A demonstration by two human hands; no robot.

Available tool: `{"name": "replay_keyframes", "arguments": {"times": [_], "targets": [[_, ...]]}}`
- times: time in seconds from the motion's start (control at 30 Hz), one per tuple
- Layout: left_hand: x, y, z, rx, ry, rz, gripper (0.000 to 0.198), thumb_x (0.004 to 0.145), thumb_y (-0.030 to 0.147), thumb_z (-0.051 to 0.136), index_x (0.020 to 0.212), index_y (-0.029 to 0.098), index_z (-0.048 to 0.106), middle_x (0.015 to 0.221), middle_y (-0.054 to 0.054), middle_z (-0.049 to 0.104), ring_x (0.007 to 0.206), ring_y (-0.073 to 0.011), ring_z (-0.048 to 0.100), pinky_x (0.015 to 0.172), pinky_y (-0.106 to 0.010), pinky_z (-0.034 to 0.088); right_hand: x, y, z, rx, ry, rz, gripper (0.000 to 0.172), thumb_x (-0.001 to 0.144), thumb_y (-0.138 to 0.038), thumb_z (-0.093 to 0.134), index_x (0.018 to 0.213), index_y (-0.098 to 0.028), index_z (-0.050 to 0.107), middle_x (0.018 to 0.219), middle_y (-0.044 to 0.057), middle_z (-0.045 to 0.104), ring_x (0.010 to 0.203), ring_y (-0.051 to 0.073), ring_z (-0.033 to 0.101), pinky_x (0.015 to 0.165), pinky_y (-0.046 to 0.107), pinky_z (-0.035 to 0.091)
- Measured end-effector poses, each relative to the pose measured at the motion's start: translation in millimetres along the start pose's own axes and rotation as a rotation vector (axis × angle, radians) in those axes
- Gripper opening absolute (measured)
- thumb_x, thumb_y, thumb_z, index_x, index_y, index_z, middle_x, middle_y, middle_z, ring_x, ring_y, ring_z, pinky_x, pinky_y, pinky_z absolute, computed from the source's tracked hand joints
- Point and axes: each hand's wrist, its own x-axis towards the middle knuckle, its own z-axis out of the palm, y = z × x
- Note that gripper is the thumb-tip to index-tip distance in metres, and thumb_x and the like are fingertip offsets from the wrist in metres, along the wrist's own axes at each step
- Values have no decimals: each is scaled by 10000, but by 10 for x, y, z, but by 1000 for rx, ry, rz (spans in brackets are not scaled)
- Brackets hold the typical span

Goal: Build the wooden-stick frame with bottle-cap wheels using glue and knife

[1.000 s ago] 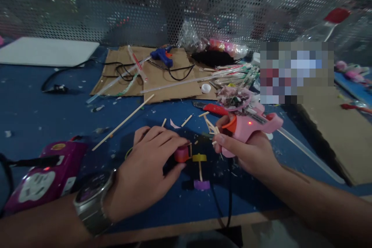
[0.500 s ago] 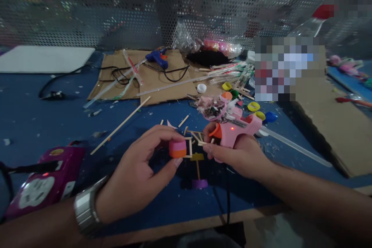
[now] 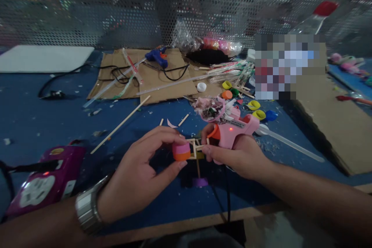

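Observation:
My left hand point(image 3: 142, 170) pinches a pair of stacked bottle caps point(image 3: 181, 152), pink over orange, with a small frame of wooden sticks point(image 3: 194, 149) joined to their right side. In my right hand point(image 3: 247, 159) is a pink glue gun point(image 3: 229, 133) with an orange trigger and a lit red light. The right thumb and fingertips also pinch a small joined stick piece point(image 3: 201, 147), which meets or overlaps the frame; whether they touch I cannot tell. Below them, a stick joins a purple cap point(image 3: 200, 182) to a yellow piece point(image 3: 200, 155), partly hidden.
A purple power strip point(image 3: 55, 170) lies at left, near a long wooden stick point(image 3: 120, 126). Behind are cardboard point(image 3: 174, 89), a blue glue gun point(image 3: 157, 58), and several loose caps point(image 3: 254, 105). A glue stick point(image 3: 293, 147) extends behind the pink gun. Cardboard point(image 3: 328, 120) and a bottle point(image 3: 310, 25) are at right.
My left hand has moved slightly right with the caps and frame. The frame now meets or overlaps the stick piece in my right fingers, which previously showed a gap.

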Motion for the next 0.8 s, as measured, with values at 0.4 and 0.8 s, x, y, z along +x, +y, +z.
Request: {"name": "replay_keyframes", "arguments": {"times": [0.4,0.8], "targets": [[-4,23,2,15,-16,-38,251,970,220,775,1202,294,716,1204,-28,793,1075,-194,793,956,-321,633,-17,7,-4,5,-63,-4,258,889,-437,903,921,-249,730,727,-32,709,652,138,607,579,270,437],[10,23,-7,-28,-39,-56,320,976,223,773,1279,319,735,1341,-53,751,1208,-237,772,1086,-390,637,-4,-42,3,130,-112,40,393,809,-460,976,964,-226,700,740,-20,758,695,158,715,660,260,568]]}}
